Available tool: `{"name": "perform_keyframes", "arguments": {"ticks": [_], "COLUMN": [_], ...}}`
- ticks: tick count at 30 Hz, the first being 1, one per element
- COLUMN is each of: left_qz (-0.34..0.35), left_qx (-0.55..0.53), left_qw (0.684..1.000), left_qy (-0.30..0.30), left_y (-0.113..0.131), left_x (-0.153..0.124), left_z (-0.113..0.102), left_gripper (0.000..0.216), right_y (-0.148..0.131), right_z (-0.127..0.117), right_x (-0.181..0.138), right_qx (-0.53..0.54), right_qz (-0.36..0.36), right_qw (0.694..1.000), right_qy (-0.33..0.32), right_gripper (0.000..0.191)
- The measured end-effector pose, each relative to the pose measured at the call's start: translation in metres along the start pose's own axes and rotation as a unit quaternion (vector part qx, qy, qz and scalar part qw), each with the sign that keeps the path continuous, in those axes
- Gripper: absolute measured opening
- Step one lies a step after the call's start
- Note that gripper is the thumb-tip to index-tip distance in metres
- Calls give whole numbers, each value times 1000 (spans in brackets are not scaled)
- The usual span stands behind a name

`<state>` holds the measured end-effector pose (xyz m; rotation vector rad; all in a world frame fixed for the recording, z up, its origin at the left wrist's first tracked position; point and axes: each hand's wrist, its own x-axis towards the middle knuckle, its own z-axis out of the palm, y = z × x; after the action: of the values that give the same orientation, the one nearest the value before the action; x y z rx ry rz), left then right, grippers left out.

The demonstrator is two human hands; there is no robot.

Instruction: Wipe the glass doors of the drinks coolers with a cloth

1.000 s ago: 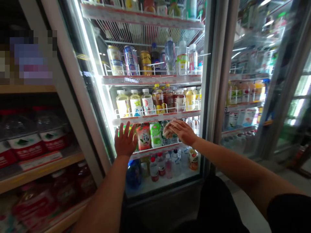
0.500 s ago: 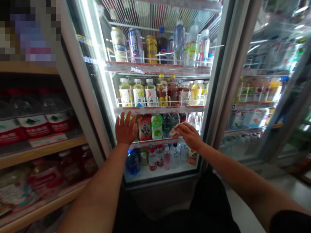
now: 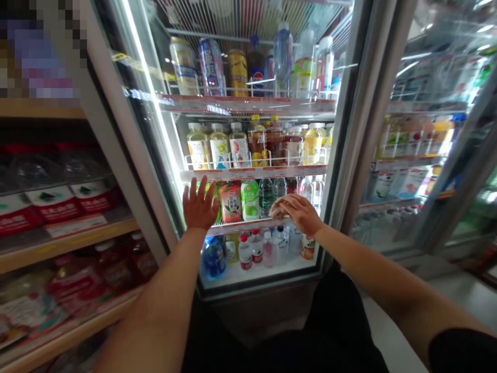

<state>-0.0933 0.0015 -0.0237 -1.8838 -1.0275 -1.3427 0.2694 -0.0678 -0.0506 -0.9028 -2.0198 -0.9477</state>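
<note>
Head view: fridge (image 3: 248,288) holds bottles (image 3: 238,147) (right hand (image 3: 305,213) clutches cloth (image 3: 278,209)).

In front of the glass door (image 3: 347,124), the left hand (image 3: 200,205) was raised and splayed toward its lower left; the right hand (image 3: 303,213), toward its lower right, gripped a crumpled cloth (image 3: 278,209). Behind the door, cans (image 3: 212,66) and bottles (image 3: 238,146) stood in rows on shelves (image 3: 287,106). Left of it were red-labelled bottles (image 3: 54,202); right of it, more drinks (image 3: 398,137)
</note>
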Motion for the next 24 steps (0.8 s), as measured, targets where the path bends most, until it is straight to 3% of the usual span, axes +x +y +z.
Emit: {"name": "perform_keyframes", "arguments": {"ticks": [7, 12, 16, 24], "left_qz": [0, 2, -3, 9], "left_qx": [3, 7, -5, 15], "left_qw": [1000, 1000, 1000, 1000], "left_qy": [-5, 0, -5, 5], "left_y": [1, 0, 0, 2], "left_x": [1, 0, 0, 0], "left_z": [0, 1, 0, -1], "left_gripper": [55, 54, 55, 53], "right_y": [-13, -26, -34, -57], "right_z": [5, 8, 10, 16], "right_x": [18, 32, 46, 57], "right_qx": [15, 31, 22, 16], "right_qz": [19, -13, 3, -52], "right_qw": [1000, 998, 999, 996], "right_qy": [-14, -49, -27, -72], "right_gripper": [44, 44, 45, 42]}}
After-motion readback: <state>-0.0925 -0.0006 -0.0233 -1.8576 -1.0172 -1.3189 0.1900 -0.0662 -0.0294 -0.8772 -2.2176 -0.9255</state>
